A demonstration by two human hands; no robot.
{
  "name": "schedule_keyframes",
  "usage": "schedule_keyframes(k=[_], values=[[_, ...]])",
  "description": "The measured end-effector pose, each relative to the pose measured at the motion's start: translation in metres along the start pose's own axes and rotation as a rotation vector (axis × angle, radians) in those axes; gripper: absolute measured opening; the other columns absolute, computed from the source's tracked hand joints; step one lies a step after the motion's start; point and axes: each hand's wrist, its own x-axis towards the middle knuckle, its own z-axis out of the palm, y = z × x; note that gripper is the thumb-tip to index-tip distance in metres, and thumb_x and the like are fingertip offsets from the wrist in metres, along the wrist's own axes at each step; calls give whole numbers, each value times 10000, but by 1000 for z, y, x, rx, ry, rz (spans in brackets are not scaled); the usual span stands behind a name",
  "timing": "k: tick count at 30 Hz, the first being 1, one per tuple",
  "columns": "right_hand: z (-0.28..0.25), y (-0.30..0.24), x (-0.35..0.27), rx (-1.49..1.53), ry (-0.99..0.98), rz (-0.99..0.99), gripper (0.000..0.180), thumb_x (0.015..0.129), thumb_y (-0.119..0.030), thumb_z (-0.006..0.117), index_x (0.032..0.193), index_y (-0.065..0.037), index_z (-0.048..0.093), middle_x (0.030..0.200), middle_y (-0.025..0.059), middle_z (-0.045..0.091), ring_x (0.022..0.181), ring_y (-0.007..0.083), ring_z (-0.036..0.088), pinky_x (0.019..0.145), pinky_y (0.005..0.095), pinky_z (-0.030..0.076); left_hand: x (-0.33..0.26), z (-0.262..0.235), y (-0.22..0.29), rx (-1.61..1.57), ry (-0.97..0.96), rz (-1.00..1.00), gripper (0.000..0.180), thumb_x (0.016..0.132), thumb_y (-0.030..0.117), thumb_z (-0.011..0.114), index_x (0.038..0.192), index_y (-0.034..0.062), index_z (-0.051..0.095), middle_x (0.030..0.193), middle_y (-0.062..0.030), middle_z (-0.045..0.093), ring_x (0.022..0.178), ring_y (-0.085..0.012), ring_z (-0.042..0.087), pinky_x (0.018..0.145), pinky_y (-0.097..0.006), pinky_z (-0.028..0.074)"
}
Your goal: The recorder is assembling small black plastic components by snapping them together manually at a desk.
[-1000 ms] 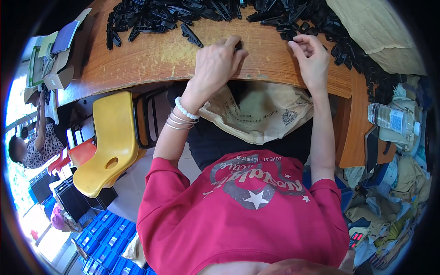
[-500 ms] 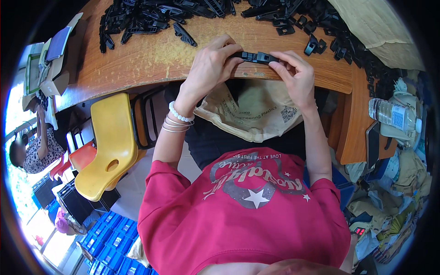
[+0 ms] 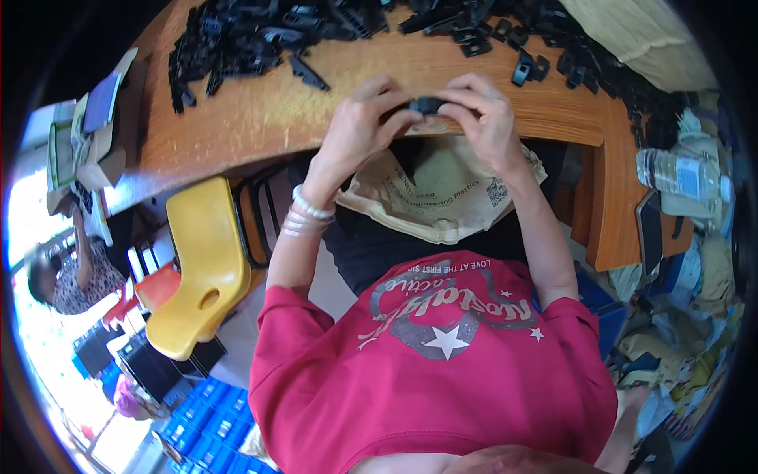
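A small black plastic part (image 3: 427, 105) is pinched between my two hands just above the table's near edge. My left hand (image 3: 365, 118) grips its left end between thumb and fingers. On the other end, the thumb and fingers of my right hand (image 3: 483, 118) are closed. Fingers cover much of the part and motion blurs it. Below my hands, an open tan sack (image 3: 442, 225) hangs over my lap at the table edge. One loose long black part (image 3: 309, 73) lies on the wooden table (image 3: 237, 130), beyond my left hand.
Heaps of black plastic parts (image 3: 237, 51) spread along the table's far side, with smaller black clips (image 3: 523, 67) at the right. A water bottle (image 3: 683, 175) lies near a phone (image 3: 651, 229) on the right. A yellow chair (image 3: 207, 253) stands left; another person (image 3: 75, 272) sits beyond it.
My right hand has moved left, closer to my left hand, and less of the black part shows between them. The whole view has shifted slightly.
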Motion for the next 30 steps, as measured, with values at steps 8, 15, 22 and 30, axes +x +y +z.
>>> schedule_keyframes(k=[8, 15, 22, 30], values=[[-28, 26, -2, -386, 553, -7, 316, 781, -269, 746, 1035, -94, 679, 941, 71, 620, 810, 274, 624, 680, 402, 506, -27, -48, -62, 468, 188, -28, 514, 774, -103, 445, 1230, 54, 624, 1373, -166, 529, 1241, -333, 513, 999, -374, 436], [-17, 47, 23, -677, 480, 94, 179, 867, -134, 571, 981, -37, 670, 1063, 171, 529, 1006, 291, 522, 939, 491, 401, 0, -24, -38, 707, 70, 258, 278, 908, 44, 565, 1166, 34, 668, 1124, -107, 662, 988, -311, 527, 869, -447, 461], [-17, 36, 4, -757, 454, 6, 188, 807, -176, 626, 922, -36, 679, 1044, 132, 529, 1009, 274, 495, 881, 452, 389, 11, -1, -15, 485, 72, 134, 302, 848, 169, 723, 1104, 16, 675, 983, -110, 644, 861, -247, 566, 733, -388, 492], [-11, 50, 8, -638, 509, -160, 143, 777, -193, 586, 737, -62, 630, 951, 113, 597, 930, 294, 536, 791, 464, 410, 1, -4, -9, 284, 78, -94, 201, 790, 86, 751, 961, 3, 685, 906, -109, 627, 848, -235, 596, 763, -320, 479]])
